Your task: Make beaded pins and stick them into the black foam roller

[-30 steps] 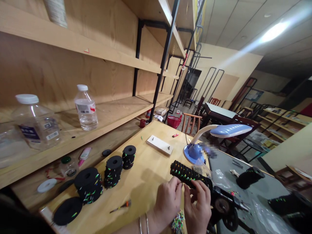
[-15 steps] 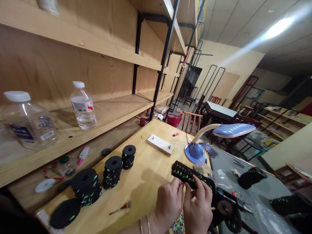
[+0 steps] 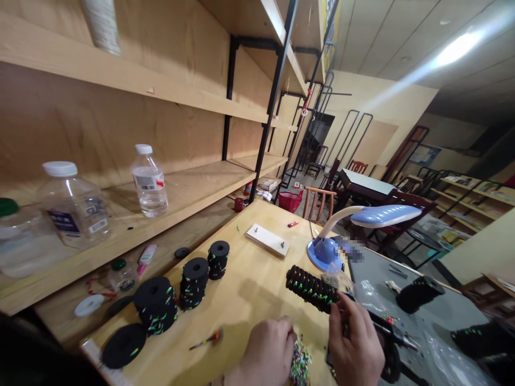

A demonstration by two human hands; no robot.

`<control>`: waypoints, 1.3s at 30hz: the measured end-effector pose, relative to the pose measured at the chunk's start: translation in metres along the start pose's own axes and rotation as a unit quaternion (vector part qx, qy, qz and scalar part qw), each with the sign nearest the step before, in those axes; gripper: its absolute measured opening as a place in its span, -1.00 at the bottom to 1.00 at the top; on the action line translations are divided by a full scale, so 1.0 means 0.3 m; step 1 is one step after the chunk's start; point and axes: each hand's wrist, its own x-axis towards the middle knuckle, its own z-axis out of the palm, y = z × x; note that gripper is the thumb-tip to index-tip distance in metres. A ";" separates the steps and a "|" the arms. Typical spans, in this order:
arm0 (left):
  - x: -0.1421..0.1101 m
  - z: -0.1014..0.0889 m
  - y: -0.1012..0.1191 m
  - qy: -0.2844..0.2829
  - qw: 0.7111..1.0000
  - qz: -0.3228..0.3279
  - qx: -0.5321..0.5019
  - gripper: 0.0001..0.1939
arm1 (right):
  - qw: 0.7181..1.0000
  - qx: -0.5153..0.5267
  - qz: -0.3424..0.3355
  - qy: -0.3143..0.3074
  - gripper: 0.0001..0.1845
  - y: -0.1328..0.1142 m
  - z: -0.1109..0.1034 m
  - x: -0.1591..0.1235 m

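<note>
My right hand point(image 3: 356, 343) has its thumb and fingers closed on the near end of a ridged black foam roll point(image 3: 309, 287) dotted with small coloured pieces. The roll sticks out from a dark metal device point(image 3: 396, 335), partly hidden behind that hand. Lower down, my left hand point(image 3: 270, 343) is at the edge of a heap of tiny multicoloured pieces point(image 3: 301, 360). Its fingers are curled together; whatever is between them is hidden. Left of it, a small brush-like tool point(image 3: 207, 339) with an orange end lies on the wooden table point(image 3: 245, 292).
Stacks of black foam discs point(image 3: 156, 308) stand along the table's left side. Beyond my hands are a white board point(image 3: 267, 239) with two screws and a blue lamp point(image 3: 324, 253). Plastic bottles point(image 3: 148, 182) rest on the shelf. Another black roll point(image 3: 420, 294) lies on the grey surface.
My left hand has left the roll and moved down to the heap of coloured pieces. My right hand has shifted right along the roll to its near end.
</note>
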 end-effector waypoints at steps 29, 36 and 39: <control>-0.005 -0.124 -0.071 0.112 0.963 -0.011 -0.243 -0.70 | 0.970 -0.127 -0.208 -0.027 -0.68 0.017 0.030 -0.102; 0.032 -0.161 0.007 0.219 0.955 0.062 -0.192 -0.84 | 0.964 -0.160 -0.211 -0.027 -0.63 0.021 0.045 -0.135; 0.051 -0.182 0.040 0.249 0.947 0.081 -0.186 -0.82 | 0.961 -0.168 -0.221 -0.011 -0.62 0.024 0.053 -0.152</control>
